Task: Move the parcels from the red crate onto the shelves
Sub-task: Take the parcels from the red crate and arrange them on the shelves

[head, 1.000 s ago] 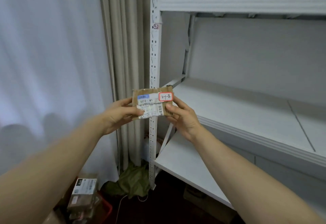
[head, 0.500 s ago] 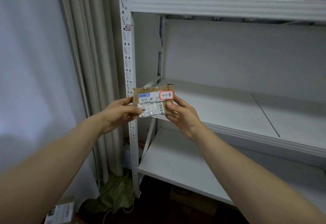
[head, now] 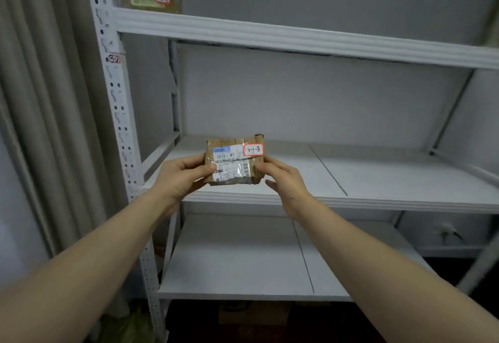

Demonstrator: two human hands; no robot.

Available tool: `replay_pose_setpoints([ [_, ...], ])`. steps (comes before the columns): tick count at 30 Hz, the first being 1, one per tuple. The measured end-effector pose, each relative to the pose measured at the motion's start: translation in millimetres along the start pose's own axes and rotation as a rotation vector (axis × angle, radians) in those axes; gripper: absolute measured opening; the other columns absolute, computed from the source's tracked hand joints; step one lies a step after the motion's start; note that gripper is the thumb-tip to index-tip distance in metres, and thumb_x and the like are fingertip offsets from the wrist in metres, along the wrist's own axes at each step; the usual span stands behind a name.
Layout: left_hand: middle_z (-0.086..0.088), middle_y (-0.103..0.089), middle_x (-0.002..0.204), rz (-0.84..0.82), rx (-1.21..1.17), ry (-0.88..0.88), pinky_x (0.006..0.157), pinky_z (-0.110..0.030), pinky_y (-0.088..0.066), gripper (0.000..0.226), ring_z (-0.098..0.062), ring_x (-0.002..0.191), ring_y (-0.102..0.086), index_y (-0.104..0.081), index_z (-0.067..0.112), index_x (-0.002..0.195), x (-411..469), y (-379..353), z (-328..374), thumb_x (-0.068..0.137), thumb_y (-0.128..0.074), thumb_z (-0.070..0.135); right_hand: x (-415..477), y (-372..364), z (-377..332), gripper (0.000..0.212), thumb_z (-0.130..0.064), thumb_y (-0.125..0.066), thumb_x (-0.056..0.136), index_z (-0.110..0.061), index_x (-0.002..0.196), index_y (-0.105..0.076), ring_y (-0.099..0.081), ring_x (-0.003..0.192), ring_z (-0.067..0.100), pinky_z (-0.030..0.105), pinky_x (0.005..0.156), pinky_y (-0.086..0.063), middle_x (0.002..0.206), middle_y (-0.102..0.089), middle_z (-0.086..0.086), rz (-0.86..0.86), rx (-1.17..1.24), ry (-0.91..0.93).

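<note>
Person is holding a small brown parcel (head: 234,163) in the air in front of the middle shelf (head: 378,175), about level with it; whether it is over the board cannot be told. Left hand (head: 183,178) is pinching the left end, thumb on the label face. Right hand (head: 283,180) is pinching the right end, below the red-bordered tag (head: 253,150) reading 3-1-8. Both grips are closed on the parcel, at its ends only.

Risks:
- The post label (head: 114,59) is reading 3-2 (tag and bay may be disagreeing), so setting it here is risking a misfile.
- Glossy tape under the thumbs is inviting a slip once one hand lets go.
- Released near the lip, it could be tipping onto the lower shelf (head: 237,256).
</note>
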State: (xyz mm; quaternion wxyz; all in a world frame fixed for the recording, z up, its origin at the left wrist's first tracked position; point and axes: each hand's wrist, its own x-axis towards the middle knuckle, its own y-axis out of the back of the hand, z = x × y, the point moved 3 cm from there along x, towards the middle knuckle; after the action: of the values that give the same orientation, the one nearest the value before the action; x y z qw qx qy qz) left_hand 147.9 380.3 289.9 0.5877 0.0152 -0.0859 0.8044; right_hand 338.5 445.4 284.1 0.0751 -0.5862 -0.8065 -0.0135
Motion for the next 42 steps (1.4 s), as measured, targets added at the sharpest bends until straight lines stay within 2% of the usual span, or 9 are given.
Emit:
replay_pose_setpoints([
  [5, 0.001, -0.075, 0.09, -0.121, -0.038, 0.006, 0.079, -0.024, -0.055, 0.021, -0.012, 0.086, -0.068, -0.07, 0.013, 0.104, 14, -66, 2, 0.086, -0.063, 0.004, -19, 59, -25, 0.02, -0.02, -0.07, 0.072, -0.034, 0.086, -0.074, -0.058, 0.076, 0.005, 0.019, 0.084, -0.043, 0.074, -0.067, -0.006, 0.033, -0.082, 0.082],
  [11, 0.0, -0.072, 0.096, -0.215, 0.024, -0.098, 0.066, -0.014, -0.053, 0.025, -0.001, 0.072, -0.068, -0.067, 0.012, 0.109, 16, -175, 16, 0.089, -0.059, 0.001, -35, 156, -48, 0.033, 0.002, -0.057, 0.089, -0.017, 0.114, -0.067, -0.064, 0.078, 0.001, 0.013, 0.075, -0.049, 0.09, -0.072, -0.01, 0.14, -0.091, 0.173],
  [16, 0.001, -0.058, 0.115, -0.328, 0.247, -0.299, 0.062, -0.005, -0.049, 0.074, 0.0, 0.086, -0.059, -0.035, 0.014, 0.144, 11, -297, 32, 0.081, -0.068, -0.004, -44, 264, -78, 0.028, 0.0, -0.055, 0.091, -0.018, 0.109, -0.068, -0.064, 0.077, -0.001, 0.01, 0.071, -0.047, 0.092, -0.072, -0.006, 0.293, -0.081, 0.262],
  [19, 0.004, -0.038, 0.142, -0.436, 0.57, -0.542, 0.077, -0.016, -0.051, 0.102, -0.009, 0.101, -0.055, -0.015, 0.022, 0.151, 12, -381, 47, 0.072, -0.077, 0.004, -48, 341, -109, 0.026, -0.002, -0.056, 0.092, -0.019, 0.106, -0.069, -0.064, 0.079, 0.002, 0.016, 0.082, -0.049, 0.088, -0.073, -0.009, 0.367, -0.074, 0.325],
  [22, 0.002, -0.021, 0.149, -0.46, 0.71, -0.757, 0.085, -0.02, -0.046, 0.119, -0.014, 0.104, -0.051, -0.002, 0.019, 0.152, 19, -459, 68, 0.065, -0.084, 0.009, -55, 408, -143, 0.024, -0.002, -0.056, 0.093, -0.021, 0.098, -0.07, -0.064, 0.072, -0.002, 0.012, 0.074, -0.049, 0.079, -0.073, -0.013, 0.416, -0.081, 0.411],
  [25, -0.001, -0.02, 0.149, -0.419, 0.739, -0.89, 0.083, -0.019, -0.042, 0.12, -0.022, 0.109, -0.05, 0.0, 0.017, 0.151, 24, -521, 92, 0.065, -0.083, 0.011, -54, 461, -169, 0.025, -0.002, -0.056, 0.092, -0.023, 0.094, -0.071, -0.064, 0.072, 0.001, 0.014, 0.073, -0.049, 0.079, -0.073, -0.011, 0.457, -0.093, 0.463],
  [31, 0.005, -0.028, 0.132, -0.447, 0.788, -1.016, 0.091, -0.018, -0.04, 0.116, -0.01, 0.099, -0.046, -0.006, 0.017, 0.151, 34, -606, 134, 0.066, -0.085, 0.023, -41, 539, -208, 0.031, 0.0, -0.057, 0.09, -0.025, 0.081, -0.072, -0.065, 0.077, 0.007, 0.02, 0.077, -0.053, 0.078, -0.073, -0.008, 0.572, -0.081, 0.542],
  [37, -0.001, -0.03, 0.138, -0.469, 0.762, -1.125, 0.101, -0.032, -0.044, 0.1, -0.018, 0.117, -0.048, -0.014, 0.023, 0.151, 58, -683, 150, 0.074, -0.078, 0.021, -22, 607, -234, 0.012, -0.009, -0.064, 0.088, -0.011, 0.098, -0.071, -0.064, 0.065, -0.002, 0.007, 0.056, -0.046, 0.081, -0.071, -0.003, 0.802, -0.125, 0.621],
  [42, 0.002, -0.023, 0.147, -0.484, 0.786, -1.184, 0.102, -0.034, -0.044, 0.1, -0.015, 0.128, -0.04, -0.005, 0.023, 0.152, 83, -732, 149, 0.079, -0.073, 0.023, 4, 655, -247, 0.015, -0.013, -0.063, 0.09, -0.013, 0.103, -0.071, -0.066, 0.081, 0.009, 0.026, 0.076, -0.055, 0.087, -0.071, -0.003, 0.996, -0.183, 0.631],
])
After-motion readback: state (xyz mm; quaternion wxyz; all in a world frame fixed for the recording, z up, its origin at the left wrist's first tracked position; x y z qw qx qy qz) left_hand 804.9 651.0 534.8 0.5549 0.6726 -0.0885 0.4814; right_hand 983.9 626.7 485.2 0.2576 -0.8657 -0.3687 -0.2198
